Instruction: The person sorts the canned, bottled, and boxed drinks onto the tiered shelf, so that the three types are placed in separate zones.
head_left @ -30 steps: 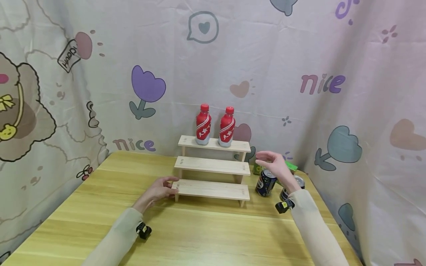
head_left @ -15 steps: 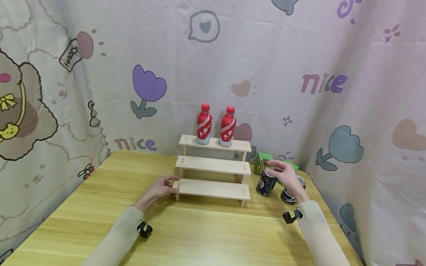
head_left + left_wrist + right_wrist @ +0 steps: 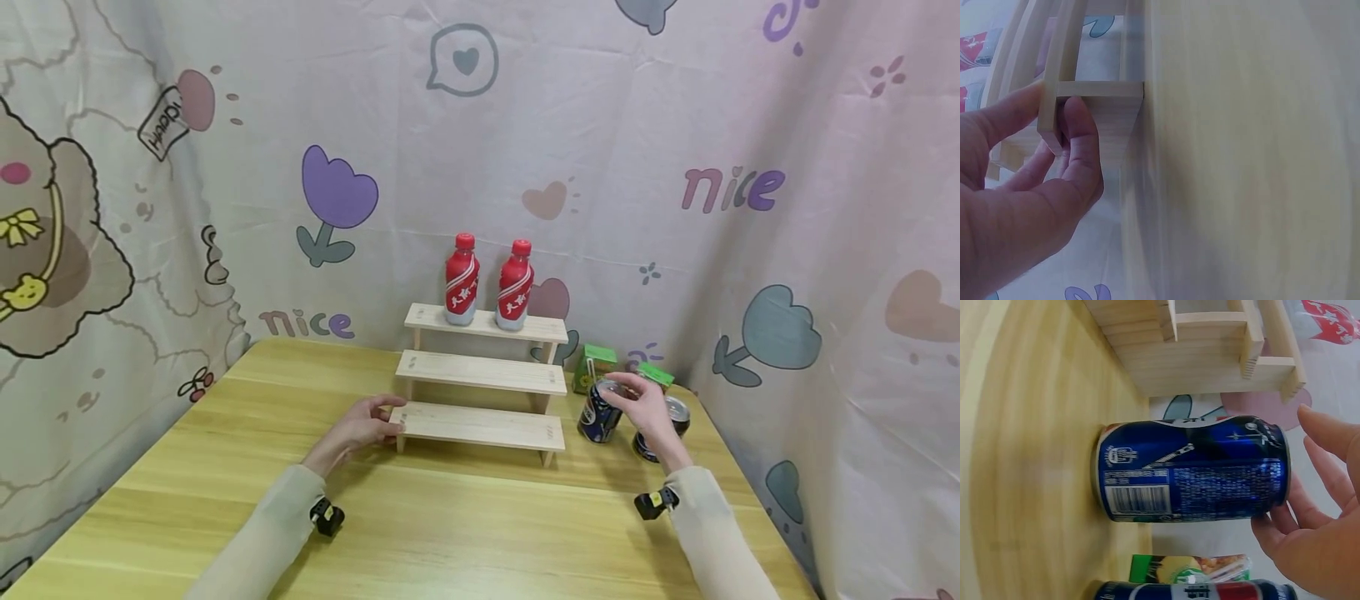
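Two pale sleeves (image 3: pixel 255 542) reach in over the table (image 3: pixel 450 533), a small black camera (image 3: pixel 327 517) at each cuff. Nearest the table's right edge, a second can (image 3: pixel 1222 592) stands partly hidden by my right hand (image 3: pixel 648 408). My left hand (image 3: pixel 363 421) grips the left end of the lowest step (image 3: pixel 480 427) of a three-tier wooden stand (image 3: pixel 480 371), thumb and fingers on either side of the board; it looks light and stiff.

My right hand is loosely bent about the top of a dark blue can (image 3: pixel 1194 469), which stands upright on the table just beside the stand's right end. My thumb is off the rim while fingertips seem to touch its right side, so I'd call that hand unclenched, without a firm hold. I judge the can smooth enough to slip, thin-walled and easily dented; if full, fairly heavy. The upper body just under the rim seems the best hold, thumb opposite fingers.

Beyond, toward the table's back right corner, are two green-topped cartons (image 3: pixel 600 358). On the top step (image 3: pixel 551 327), two red-capped bottles (image 3: pixel 462 287) stand upright, apart. Past the back edge hangs a printed curtain (image 3: pixel 622 167).
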A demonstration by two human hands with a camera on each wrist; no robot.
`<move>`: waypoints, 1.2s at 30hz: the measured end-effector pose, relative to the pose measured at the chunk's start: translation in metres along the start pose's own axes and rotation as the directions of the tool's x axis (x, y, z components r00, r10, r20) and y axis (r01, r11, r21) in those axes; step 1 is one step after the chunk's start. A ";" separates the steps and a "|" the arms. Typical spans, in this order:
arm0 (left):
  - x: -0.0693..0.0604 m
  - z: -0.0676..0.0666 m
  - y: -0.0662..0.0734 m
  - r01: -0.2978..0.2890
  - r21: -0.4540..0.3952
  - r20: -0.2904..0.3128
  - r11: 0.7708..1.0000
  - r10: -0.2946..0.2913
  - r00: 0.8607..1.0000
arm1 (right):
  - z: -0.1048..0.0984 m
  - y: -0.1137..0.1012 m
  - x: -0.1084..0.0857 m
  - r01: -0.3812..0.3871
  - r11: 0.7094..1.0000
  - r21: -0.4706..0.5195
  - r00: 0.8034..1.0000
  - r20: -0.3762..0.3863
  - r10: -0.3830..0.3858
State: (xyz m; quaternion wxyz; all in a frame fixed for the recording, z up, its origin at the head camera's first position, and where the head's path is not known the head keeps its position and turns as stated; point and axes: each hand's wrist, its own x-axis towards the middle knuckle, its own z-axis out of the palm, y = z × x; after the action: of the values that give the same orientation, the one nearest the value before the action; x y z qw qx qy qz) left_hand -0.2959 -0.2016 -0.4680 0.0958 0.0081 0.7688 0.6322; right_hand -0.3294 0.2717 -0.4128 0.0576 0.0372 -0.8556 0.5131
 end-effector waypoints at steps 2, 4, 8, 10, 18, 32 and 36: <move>0.000 0.000 0.000 -0.001 0.001 0.002 1.000 0.001 1.000 | 0.002 0.003 -0.001 -0.006 1.000 0.014 1.000 -0.005 0.006; -0.001 -0.001 0.000 0.002 -0.001 0.001 1.000 -0.002 1.000 | 0.006 0.005 -0.002 -0.005 0.999 0.044 1.000 -0.009 0.005; -0.002 -0.001 -0.002 -0.006 0.002 0.004 1.000 0.006 1.000 | 0.013 0.011 -0.002 0.013 0.996 0.094 0.999 -0.032 -0.010; -0.003 -0.001 -0.003 -0.016 0.009 0.009 1.000 0.016 1.000 | 0.016 0.013 -0.002 0.008 0.995 0.096 0.999 -0.053 -0.003; -0.003 -0.001 -0.002 -0.020 -0.004 0.010 1.000 0.020 1.000 | 0.025 0.024 -0.002 -0.025 0.994 0.105 0.993 -0.115 0.037; -0.001 0.001 -0.001 0.017 -0.003 -0.023 1.000 -0.017 1.000 | 0.038 0.038 -0.001 0.025 0.989 0.148 0.978 -0.211 0.007; -0.001 0.001 0.000 0.015 0.000 -0.025 1.000 -0.015 1.000 | 0.038 0.038 0.000 0.030 0.986 0.162 0.978 -0.209 0.005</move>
State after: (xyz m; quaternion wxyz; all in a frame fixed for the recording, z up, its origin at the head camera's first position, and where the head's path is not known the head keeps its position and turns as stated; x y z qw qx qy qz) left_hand -0.2948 -0.2010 -0.4676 0.0908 -0.0057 0.7701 0.6314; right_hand -0.3360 0.2566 -0.4639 0.1472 -0.0070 -0.7993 0.5825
